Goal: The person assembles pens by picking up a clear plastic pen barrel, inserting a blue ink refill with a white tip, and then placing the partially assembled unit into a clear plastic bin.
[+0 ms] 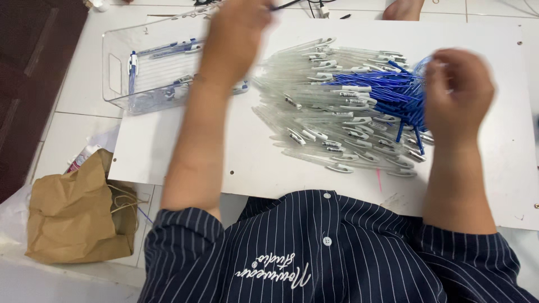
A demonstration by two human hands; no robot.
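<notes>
From the head camera, the left hand (pixel 238 31) hangs over the near edge of one clear plastic bin (pixel 120 73), blurred, fingers bent; whether it grips anything cannot be told. The bin holds about six finished blue pens (pixel 168 49). The right hand (pixel 457 90) is curled shut at the end of a bundle of blue refills (pixel 382 84), too many to count. One heap of clear pen barrels (pixel 325 129) lies between the hands on one white board (pixel 224 163). One brown paper bag (pixel 73 213) sits on the floor, left.
</notes>
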